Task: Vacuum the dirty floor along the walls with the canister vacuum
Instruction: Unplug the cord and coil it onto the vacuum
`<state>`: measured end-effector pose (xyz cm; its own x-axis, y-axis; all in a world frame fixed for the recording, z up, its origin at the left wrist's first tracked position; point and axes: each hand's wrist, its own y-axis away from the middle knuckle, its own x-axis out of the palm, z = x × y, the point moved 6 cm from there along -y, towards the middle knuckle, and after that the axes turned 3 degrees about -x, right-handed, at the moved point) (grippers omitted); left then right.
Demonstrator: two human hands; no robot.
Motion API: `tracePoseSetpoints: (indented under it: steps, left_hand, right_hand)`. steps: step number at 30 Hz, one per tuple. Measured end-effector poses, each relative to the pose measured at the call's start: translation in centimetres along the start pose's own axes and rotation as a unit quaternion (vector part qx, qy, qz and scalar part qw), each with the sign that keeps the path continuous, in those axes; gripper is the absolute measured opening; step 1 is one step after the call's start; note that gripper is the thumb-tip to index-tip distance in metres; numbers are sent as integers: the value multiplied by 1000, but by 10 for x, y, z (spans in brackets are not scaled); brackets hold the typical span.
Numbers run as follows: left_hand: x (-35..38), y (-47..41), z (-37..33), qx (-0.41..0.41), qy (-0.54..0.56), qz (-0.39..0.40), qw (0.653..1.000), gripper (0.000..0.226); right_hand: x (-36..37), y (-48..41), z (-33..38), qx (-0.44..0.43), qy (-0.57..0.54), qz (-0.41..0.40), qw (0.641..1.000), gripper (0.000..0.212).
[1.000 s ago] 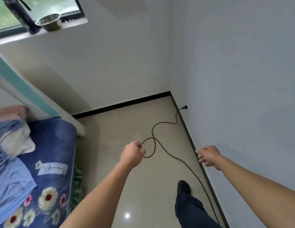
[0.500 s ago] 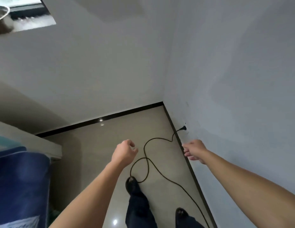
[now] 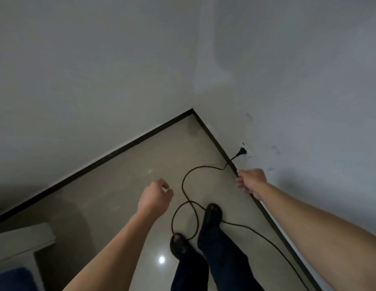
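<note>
A black power cord (image 3: 184,185) loops over the beige tiled floor (image 3: 124,181). Its black plug (image 3: 242,151) sits in a white wall socket (image 3: 247,152) low on the right wall. The canister vacuum is out of view. My left hand (image 3: 155,196) hangs over the floor with loosely curled fingers and holds nothing. My right hand (image 3: 251,181) is stretched toward the skirting just below the socket, fingers loosely curled, holding nothing I can see. Both of my feet in black shoes (image 3: 213,213) stand on the cord's loop.
Two grey walls meet in a corner (image 3: 192,109) with black skirting (image 3: 111,154) along their base. A bed frame corner (image 3: 23,240) and a blue bedcover (image 3: 12,280) are at lower left. The cord runs back along the right wall toward the lower right.
I have walked closer to the corner and the view has tilted down. The window sill and most of the bed have left the frame. My right hand is nearer the socket.
</note>
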<state>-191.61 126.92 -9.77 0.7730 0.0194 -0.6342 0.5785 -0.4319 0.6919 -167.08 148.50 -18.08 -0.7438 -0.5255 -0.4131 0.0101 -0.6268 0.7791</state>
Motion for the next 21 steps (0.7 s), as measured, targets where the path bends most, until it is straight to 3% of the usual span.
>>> tracePoseSetpoints:
  steps: [7, 11, 16, 19, 21]
  left_hand:
    - [77, -137, -13, -4, 15, 17, 1000, 11]
    - [123, -192, -16, -19, 36, 43, 998, 8]
    - [153, -215, -19, -29, 46, 77, 996, 3]
    - [151, -224, -17, -46, 52, 82, 994, 5]
    - [145, -232, -12, -54, 48, 79, 994, 7]
  right_hand:
    - [33, -174, -11, 72, -73, -86, 991, 30]
    - [47, -240, -21, 101, -141, -111, 979, 41]
    - [67, -272, -44, 99, -144, -166, 970, 34]
    - [81, -279, -46, 85, -221, -171, 956, 30]
    - [76, -267, -46, 98, -172, -215, 956, 23]
